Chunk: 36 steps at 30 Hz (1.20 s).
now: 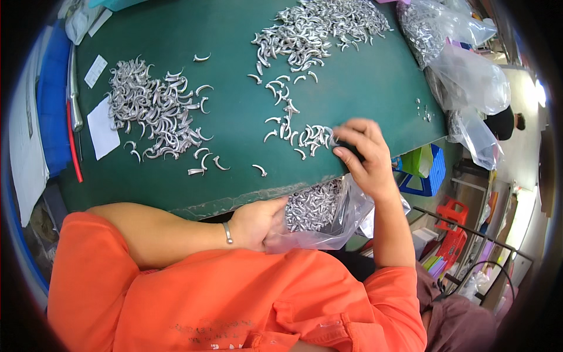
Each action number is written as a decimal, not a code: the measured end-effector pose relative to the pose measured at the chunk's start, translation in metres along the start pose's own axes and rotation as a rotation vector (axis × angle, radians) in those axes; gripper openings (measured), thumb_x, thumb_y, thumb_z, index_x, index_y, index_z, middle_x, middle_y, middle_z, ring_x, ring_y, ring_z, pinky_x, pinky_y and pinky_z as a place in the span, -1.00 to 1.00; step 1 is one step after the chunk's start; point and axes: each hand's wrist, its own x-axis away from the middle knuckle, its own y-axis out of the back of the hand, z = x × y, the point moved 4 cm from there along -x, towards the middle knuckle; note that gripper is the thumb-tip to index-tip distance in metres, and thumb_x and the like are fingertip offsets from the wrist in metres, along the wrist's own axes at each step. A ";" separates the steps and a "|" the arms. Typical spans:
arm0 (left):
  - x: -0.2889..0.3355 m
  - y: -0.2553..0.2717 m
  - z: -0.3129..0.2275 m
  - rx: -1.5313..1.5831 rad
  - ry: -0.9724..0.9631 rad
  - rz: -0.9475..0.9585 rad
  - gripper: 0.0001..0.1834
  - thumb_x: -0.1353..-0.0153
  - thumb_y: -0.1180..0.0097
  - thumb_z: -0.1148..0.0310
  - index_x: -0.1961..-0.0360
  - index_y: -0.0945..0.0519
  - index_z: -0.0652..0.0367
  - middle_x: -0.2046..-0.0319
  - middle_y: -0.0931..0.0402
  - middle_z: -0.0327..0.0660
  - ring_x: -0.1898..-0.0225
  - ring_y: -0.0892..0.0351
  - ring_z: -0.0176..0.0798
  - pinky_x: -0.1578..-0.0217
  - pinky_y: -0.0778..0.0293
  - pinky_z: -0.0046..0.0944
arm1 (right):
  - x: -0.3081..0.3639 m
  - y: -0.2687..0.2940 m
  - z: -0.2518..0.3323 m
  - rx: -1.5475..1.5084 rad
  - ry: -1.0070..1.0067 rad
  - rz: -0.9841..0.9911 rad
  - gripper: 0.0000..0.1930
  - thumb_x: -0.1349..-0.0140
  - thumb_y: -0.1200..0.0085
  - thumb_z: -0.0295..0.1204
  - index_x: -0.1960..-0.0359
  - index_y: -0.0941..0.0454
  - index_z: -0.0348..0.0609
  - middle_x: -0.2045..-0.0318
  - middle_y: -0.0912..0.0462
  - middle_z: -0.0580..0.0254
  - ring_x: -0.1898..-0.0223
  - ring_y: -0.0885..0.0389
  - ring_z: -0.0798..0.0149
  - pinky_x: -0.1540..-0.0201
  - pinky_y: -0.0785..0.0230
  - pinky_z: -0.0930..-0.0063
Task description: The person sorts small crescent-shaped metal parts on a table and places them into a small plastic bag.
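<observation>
My left hand grips the near left side of a clear plastic bag below the table edge; its fingertips are partly hidden. Many small silver metal pieces fill the bag. Over the table's near right part, my right hand has thumb and forefinger curled around a small curved metal piece, at the edge of a little cluster of claw-shaped pieces. A thin trail of such pieces runs from there toward a large heap at the far side.
Another heap of curved pieces lies on the green table at left, beside white paper and a red rod. Filled plastic bags line the right edge. Red stools and a blue crate stand below; another person is farther off.
</observation>
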 end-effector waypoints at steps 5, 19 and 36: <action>0.008 -0.011 -0.003 0.055 -0.004 -0.114 -0.70 -0.46 0.21 0.18 0.48 -0.34 -0.11 0.74 -0.10 -0.46 0.73 -0.04 -0.47 0.73 0.06 -0.40 | 0.022 -0.004 0.021 -0.325 0.066 0.308 -0.77 0.04 -0.25 -0.67 0.30 -0.65 -0.18 0.27 -0.60 0.18 0.30 -0.58 0.13 0.22 -0.46 0.31; 0.011 -0.024 -0.007 0.221 0.085 -0.169 -0.74 -0.44 0.16 0.17 0.45 -0.36 -0.11 0.74 -0.09 -0.48 0.73 -0.04 -0.50 0.73 0.05 -0.44 | -0.006 -0.007 0.039 -0.006 0.168 0.003 -0.69 0.07 -0.34 -0.48 0.22 -0.62 -0.18 0.24 -0.56 0.15 0.18 -0.52 0.07 0.11 -0.37 0.27; 0.011 -0.019 -0.006 0.034 -0.010 -0.107 -0.57 -0.45 0.20 0.17 0.65 -0.25 -0.07 0.79 -0.04 -0.42 0.77 0.00 -0.43 0.75 0.07 -0.38 | -0.006 -0.019 0.033 -0.001 0.067 -0.095 -0.72 -0.01 -0.25 -0.58 0.18 -0.59 -0.24 0.22 -0.54 0.08 0.21 -0.51 0.02 0.14 -0.39 0.25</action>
